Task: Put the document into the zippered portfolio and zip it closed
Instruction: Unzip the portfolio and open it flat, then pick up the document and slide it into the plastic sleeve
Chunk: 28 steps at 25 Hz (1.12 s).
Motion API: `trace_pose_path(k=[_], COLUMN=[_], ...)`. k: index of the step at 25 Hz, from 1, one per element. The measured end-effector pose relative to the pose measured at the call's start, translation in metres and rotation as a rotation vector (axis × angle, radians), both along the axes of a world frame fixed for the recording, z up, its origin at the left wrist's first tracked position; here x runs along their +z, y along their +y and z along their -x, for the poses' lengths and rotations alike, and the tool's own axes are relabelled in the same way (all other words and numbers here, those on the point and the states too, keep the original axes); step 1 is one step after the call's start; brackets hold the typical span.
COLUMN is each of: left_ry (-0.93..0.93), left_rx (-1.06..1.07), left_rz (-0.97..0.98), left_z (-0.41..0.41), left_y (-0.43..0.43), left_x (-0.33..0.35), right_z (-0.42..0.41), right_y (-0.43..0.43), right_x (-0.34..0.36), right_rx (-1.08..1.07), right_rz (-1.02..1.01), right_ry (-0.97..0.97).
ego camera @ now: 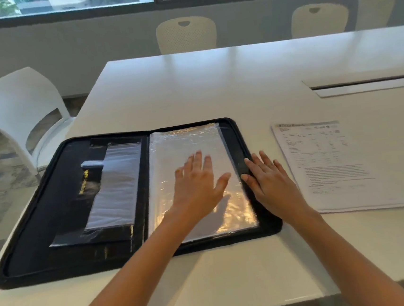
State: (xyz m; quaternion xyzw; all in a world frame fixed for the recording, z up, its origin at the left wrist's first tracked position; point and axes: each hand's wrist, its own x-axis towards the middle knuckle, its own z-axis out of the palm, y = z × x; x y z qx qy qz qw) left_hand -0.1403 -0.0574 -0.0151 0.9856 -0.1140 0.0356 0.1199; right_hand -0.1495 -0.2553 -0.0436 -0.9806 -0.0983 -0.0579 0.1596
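Note:
A black zippered portfolio (31,238) lies wide open on the white table (214,82). Its right half holds shiny clear plastic sleeves (185,142); its left half shows dark pockets with a clear pouch. My left hand (198,180) rests flat on the sleeves, fingers spread. At the sleeves' right edge lies my right hand (270,180), fingers apart, fingertips on the portfolio's right border. The printed document (335,164) lies flat on the table just right of the portfolio, apart from both hands.
A white chair (16,106) stands at the table's left corner, and three more chairs (186,34) line the far side. A cable slot (367,82) is set in the table at the right. The table's near edge runs below my forearms.

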Motion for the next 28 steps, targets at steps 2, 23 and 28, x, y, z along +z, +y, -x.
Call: trace_pose_path(k=[2, 23, 28], left_ry=[0.007, 0.224, 0.222], left_rx=[-0.095, -0.325, -0.314], left_rz=[-0.01, -0.073, -0.011], left_z=[-0.012, -0.042, -0.045], left_y=[-0.034, -0.172, -0.167], left_x=[0.0, -0.022, -0.016], right_z=[-0.002, -0.044, -0.033], right_y=[-0.025, -0.241, -0.239], right_x=[0.002, 0.041, 0.042], right_rx=[-0.119, -0.861, -0.66], right_rz=[0.003, -0.584, -0.807], right_ry=[-0.007, 0.444, 0.319])
